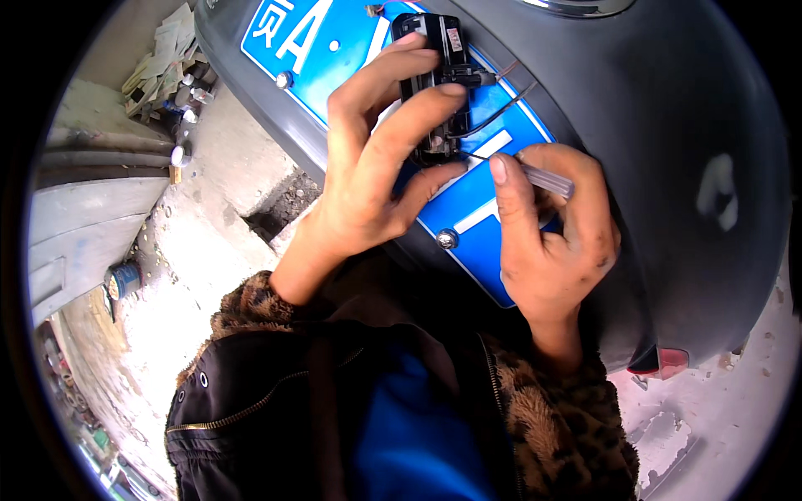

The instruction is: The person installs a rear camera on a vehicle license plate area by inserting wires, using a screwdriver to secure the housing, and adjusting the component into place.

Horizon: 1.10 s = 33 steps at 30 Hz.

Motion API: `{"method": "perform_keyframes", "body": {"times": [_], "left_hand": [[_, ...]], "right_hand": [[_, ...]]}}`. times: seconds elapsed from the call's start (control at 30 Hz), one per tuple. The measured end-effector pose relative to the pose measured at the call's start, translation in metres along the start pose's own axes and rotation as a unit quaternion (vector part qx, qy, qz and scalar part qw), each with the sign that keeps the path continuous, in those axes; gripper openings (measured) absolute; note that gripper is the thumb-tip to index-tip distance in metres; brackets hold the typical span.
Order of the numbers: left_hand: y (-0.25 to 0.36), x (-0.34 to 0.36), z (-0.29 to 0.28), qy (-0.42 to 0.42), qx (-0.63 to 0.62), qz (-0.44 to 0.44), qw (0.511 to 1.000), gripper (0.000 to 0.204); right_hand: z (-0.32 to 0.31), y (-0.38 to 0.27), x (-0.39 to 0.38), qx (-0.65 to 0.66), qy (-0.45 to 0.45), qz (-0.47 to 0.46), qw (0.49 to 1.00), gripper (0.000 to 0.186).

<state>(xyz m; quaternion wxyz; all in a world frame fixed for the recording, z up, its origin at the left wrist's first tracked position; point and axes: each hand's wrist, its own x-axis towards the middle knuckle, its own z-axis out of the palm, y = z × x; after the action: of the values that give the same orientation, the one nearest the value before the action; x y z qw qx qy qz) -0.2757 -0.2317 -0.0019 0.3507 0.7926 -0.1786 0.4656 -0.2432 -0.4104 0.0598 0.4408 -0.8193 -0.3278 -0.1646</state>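
My left hand (363, 175) grips a black plastic housing (434, 37) by its sides, fingers curled over its top and the thumb at its lower end. Thin dark wires (511, 102) run from a plug on the housing towards the dark car bumper. Pinched between the thumb and fingers of my right hand (555, 242) is a small screwdriver (547, 179) with a clear handle. Its thin shaft points left, and the tip is at the lower end of the housing; whether it touches cannot be made out. Behind both hands lies a blue licence plate (480, 200).
The dark bumper (668, 159) curves around the plate, with a red reflector (660, 362) low on the right. Chrome-capped screws (448, 239) stand out from the plate. On the floor at left are a blue tin (125, 280), papers (171, 54) and a broken hole (284, 204).
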Motion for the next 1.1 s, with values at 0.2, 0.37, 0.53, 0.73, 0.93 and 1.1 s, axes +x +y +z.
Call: {"method": "perform_keyframes", "body": {"times": [0.2, 0.37, 0.53, 0.73, 0.93, 1.1], "left_hand": [[0.004, -0.029, 0.015, 0.104, -0.029, -0.111, 0.988, 0.087], [0.007, -0.04, 0.017, 0.077, -0.028, -0.171, 0.982, 0.086], [0.003, -0.04, 0.022, 0.104, -0.051, -0.169, 0.979, 0.083], [0.007, -0.043, 0.017, 0.067, -0.062, -0.187, 0.978, 0.084], [0.002, -0.04, 0.022, 0.111, -0.074, -0.174, 0.976, 0.078], [0.002, -0.041, 0.022, 0.113, -0.074, -0.174, 0.975, 0.078]], "right_hand": [[-0.004, 0.0, 0.0, -0.019, 0.012, -0.008, 1.0, 0.02], [-0.004, 0.004, 0.0, -0.07, 0.016, -0.059, 0.996, 0.024], [-0.006, 0.004, -0.002, -0.073, -0.008, -0.033, 0.997, 0.024], [-0.007, 0.0, -0.001, -0.013, -0.022, -0.011, 1.0, 0.021], [-0.003, 0.003, 0.001, -0.076, 0.024, -0.035, 0.996, 0.024], [0.007, 0.013, 0.008, -0.005, 0.075, -0.133, 0.988, 0.026]]}}
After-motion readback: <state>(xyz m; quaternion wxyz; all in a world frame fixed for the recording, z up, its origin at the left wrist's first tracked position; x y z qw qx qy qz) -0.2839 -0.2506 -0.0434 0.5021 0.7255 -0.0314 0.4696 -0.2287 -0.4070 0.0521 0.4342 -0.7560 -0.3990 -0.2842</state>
